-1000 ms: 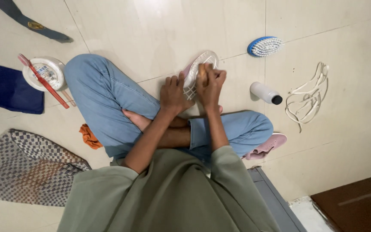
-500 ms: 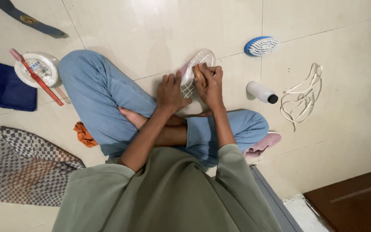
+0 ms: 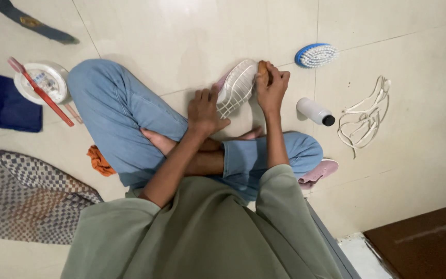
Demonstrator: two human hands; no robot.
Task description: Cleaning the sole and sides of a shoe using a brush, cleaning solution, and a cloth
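Observation:
I sit cross-legged on a tiled floor in blue jeans. My left hand point(image 3: 205, 111) grips a pink shoe point(image 3: 237, 87) with a white ribbed sole, tipped so the sole faces up. At the sole's right edge near the toe, my right hand point(image 3: 271, 86) is closed on a small brownish object point(image 3: 262, 67). What that object is, I cannot tell. The second pink shoe point(image 3: 320, 172) lies by my right knee.
A blue scrub brush point(image 3: 315, 55), a white bottle with a dark cap point(image 3: 315, 111) and loose white laces point(image 3: 363, 118) lie to the right. At left are a round white tub point(image 3: 38, 82) with a red toothbrush point(image 3: 41, 93), an orange rag point(image 3: 99, 160), a checked mat point(image 3: 24, 196) and dark blue cloth point(image 3: 1, 102).
My right hand moved from the middle of the sole up to its right edge near the toe, uncovering more of the sole. The left hand kept its hold.

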